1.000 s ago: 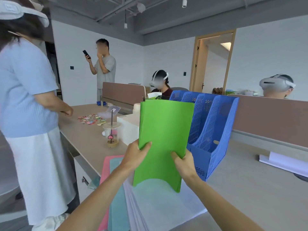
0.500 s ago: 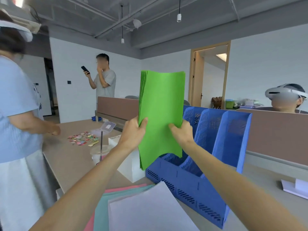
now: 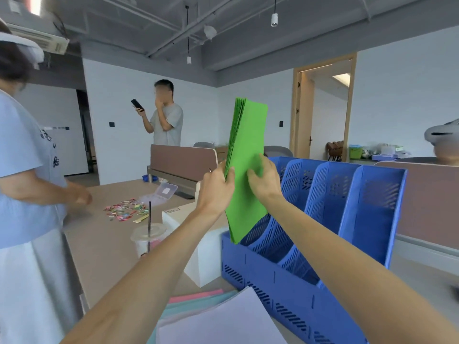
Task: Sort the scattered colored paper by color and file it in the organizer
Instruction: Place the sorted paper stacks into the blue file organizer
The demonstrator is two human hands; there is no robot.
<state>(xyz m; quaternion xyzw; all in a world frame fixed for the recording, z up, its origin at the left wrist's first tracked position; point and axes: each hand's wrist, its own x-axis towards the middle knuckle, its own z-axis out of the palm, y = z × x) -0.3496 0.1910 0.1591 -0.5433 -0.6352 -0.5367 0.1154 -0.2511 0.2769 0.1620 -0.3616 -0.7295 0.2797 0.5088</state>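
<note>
Turned edge-on, one green stack [image 3: 248, 135]; left hand [image 3: 216, 192], right hand [image 3: 264, 181] hold it.

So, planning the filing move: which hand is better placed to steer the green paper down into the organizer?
Probably the right hand: it holds the green paper stack on the side above the blue organizer; the left hand grips the far edge.
</note>
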